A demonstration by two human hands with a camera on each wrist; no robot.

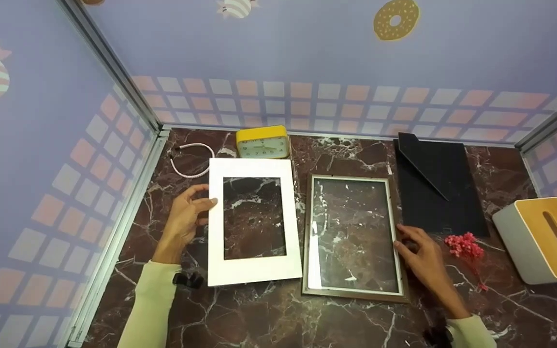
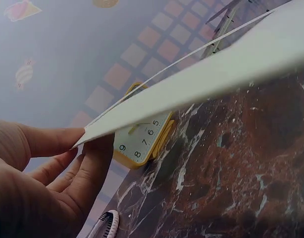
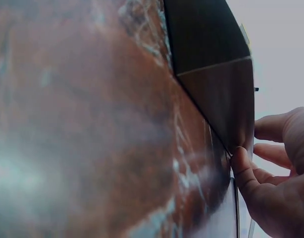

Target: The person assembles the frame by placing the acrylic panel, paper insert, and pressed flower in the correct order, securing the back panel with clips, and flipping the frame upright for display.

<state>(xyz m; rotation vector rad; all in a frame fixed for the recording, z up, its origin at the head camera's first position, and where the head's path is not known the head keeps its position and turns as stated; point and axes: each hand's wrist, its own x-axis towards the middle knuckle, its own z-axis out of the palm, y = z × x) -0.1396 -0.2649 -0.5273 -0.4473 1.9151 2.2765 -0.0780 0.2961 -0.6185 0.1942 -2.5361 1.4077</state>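
Note:
A white picture mat (image 1: 254, 270) with a rectangular opening is pinched at its left edge by my left hand (image 1: 186, 215). In the left wrist view the mat (image 2: 201, 84) is tilted up off the table, between the thumb and fingers. To its right lies a picture frame (image 1: 307, 232) with a thin metallic inner rim and a clear pane. My right hand (image 1: 423, 256) holds the frame's right edge; in the right wrist view, thumb and fingers meet the frame's dark side (image 3: 221, 99).
A yellow alarm clock (image 1: 262, 142) and a white headband (image 1: 177, 169) stand behind the mat. Right of the frame lie a black backing board with an easel leg (image 1: 443, 193), pink dried flowers (image 1: 464, 245) and a tissue box (image 1: 525, 246). Patterned walls (image 1: 307, 101) border the marble table (image 1: 269, 319).

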